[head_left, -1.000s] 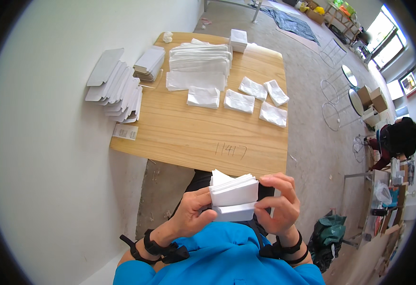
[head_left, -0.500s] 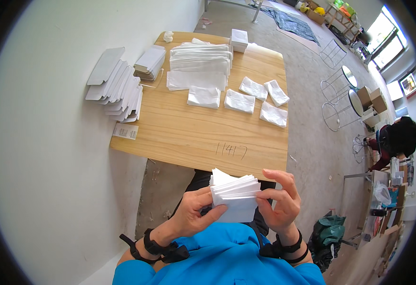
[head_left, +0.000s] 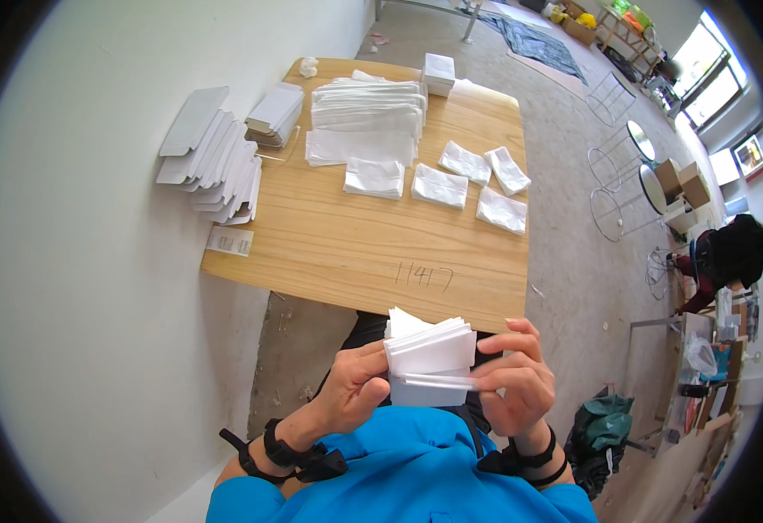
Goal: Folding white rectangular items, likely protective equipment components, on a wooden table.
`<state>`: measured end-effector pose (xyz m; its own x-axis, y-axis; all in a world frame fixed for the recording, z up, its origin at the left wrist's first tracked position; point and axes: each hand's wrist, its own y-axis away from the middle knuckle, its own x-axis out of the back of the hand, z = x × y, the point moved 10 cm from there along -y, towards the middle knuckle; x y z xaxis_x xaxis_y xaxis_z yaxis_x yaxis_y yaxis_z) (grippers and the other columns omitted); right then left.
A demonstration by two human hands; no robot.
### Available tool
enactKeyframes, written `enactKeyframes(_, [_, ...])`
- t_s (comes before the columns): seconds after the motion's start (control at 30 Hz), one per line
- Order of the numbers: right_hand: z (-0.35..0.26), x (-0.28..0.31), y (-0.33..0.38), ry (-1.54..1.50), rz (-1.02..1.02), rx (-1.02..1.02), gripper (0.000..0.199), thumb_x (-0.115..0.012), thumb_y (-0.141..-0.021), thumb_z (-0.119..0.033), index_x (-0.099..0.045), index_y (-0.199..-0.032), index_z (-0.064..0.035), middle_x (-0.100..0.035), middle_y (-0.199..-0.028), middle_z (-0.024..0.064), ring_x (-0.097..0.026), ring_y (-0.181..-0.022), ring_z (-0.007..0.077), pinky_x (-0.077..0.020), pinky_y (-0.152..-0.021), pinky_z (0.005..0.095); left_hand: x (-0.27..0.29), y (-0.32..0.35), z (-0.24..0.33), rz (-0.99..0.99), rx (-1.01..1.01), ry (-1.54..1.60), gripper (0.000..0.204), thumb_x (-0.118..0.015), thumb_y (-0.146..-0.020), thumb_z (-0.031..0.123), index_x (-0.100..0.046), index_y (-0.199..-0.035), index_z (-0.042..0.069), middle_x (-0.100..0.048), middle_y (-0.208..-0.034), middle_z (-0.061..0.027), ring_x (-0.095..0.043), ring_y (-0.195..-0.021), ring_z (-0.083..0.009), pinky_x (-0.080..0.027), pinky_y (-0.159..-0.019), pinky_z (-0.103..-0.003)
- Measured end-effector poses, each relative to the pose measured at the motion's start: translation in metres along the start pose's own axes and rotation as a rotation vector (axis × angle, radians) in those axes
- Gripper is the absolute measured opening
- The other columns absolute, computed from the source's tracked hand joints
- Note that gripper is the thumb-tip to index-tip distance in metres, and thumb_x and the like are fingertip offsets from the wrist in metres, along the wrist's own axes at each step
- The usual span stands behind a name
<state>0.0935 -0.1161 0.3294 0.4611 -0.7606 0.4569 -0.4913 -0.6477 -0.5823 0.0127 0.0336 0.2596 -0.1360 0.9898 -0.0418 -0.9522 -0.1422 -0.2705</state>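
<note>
In front of my blue shirt, beyond the table's near edge, my left hand (head_left: 349, 390) grips a fanned stack of white paper cards (head_left: 431, 347) by its left side. My right hand (head_left: 517, 385) pinches the right end of a few white cards (head_left: 438, 381) tipped down from the stack's near face, its upper fingers slightly spread. A flat white panel (head_left: 429, 394) shows below them. Across the wooden table (head_left: 338, 253) lie several small folded white bundles (head_left: 440, 186), and behind them a layered pile of white sheets (head_left: 368, 109).
Flattened white cartons (head_left: 211, 161) overlap at the table's left edge beside the wall, with another carton stack (head_left: 275, 113) near them. A white block of cards (head_left: 439, 74) stands at the back. Stools (head_left: 641, 139) and a green bag (head_left: 604, 423) are to the right; a person (head_left: 722, 261) bends there.
My right hand has tipped a few cards down toward me, away from the stack. My left thumb has lifted off the stack's front face.
</note>
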Motion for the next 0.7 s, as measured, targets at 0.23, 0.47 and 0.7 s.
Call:
enactKeyframes(0.23, [0.005,0.007,0.001,-0.042,0.084,-0.020,0.025,-0.068,-0.082,-0.029,-0.066,-0.088,-0.0058,-0.069,-0.085,0.0105,-0.065,-0.091,0.0286,-0.0411,-0.095,0.0497,-0.004,0.001,-0.005,-0.006,0.150,-0.003,0.025,-0.059,-0.091,0.006,-0.063,-0.113,-0.004,-0.065,-0.111,-0.0180,-0.065,-0.093,-0.0224,-0.051,-0.078,-0.029])
enactKeyframes(0.47, [0.007,-0.005,-0.003,0.128,0.045,-0.030,0.025,-0.075,-0.073,-0.023,-0.067,-0.090,-0.0066,-0.064,-0.114,0.0151,-0.059,-0.105,0.0315,-0.0441,-0.093,0.0461,-0.003,0.002,-0.004,0.009,0.163,-0.004,0.025,-0.061,-0.089,0.005,-0.064,-0.112,-0.004,-0.066,-0.110,-0.0179,-0.066,-0.094,-0.0228,-0.052,-0.079,-0.029])
enactKeyframes(0.7, [0.005,-0.006,-0.001,0.122,0.047,-0.034,0.022,-0.081,-0.063,-0.009,-0.068,-0.081,-0.0100,-0.064,-0.115,0.0129,-0.059,-0.105,0.0301,-0.0467,-0.089,0.0438,-0.002,0.004,-0.005,0.012,0.184,-0.011,0.025,-0.062,-0.088,0.004,-0.064,-0.112,-0.004,-0.066,-0.110,-0.0180,-0.066,-0.093,-0.0225,-0.052,-0.079,-0.029])
